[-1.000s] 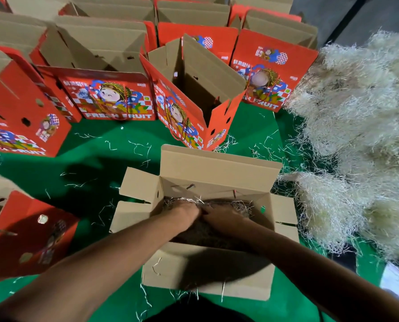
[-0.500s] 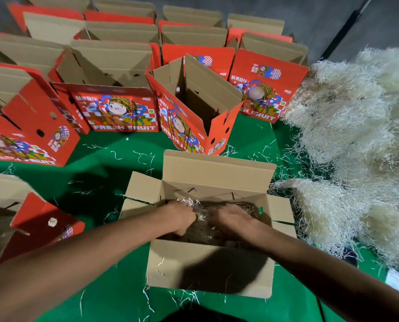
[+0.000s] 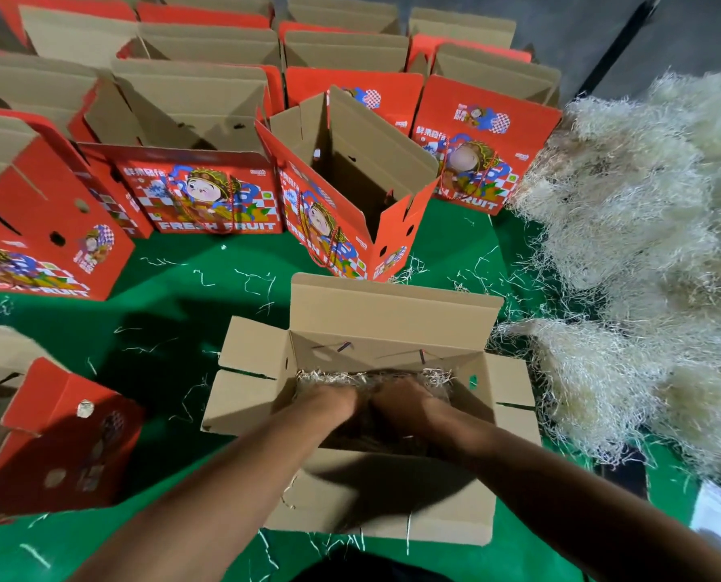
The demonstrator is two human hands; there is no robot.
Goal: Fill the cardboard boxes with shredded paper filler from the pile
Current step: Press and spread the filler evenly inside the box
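Both hands are down inside the open cardboard box (image 3: pixel 371 413) at near centre, the left hand (image 3: pixel 335 403) and right hand (image 3: pixel 396 403) side by side on the shredded paper filler (image 3: pixel 434 378) in it — fingers buried and blurred, so I cannot tell their grip. The pile (image 3: pixel 644 254) lies just right of the box on the green cloth (image 3: pixel 174 296); red fruit boxes (image 3: pixel 199 191) stand open beyond.

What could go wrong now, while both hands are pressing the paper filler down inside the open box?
The filler may spring back up, since strands already stick out past the left hand and right hand. Hard pressing could also bend a side flap of the box. Strands could spill onto the green cloth.
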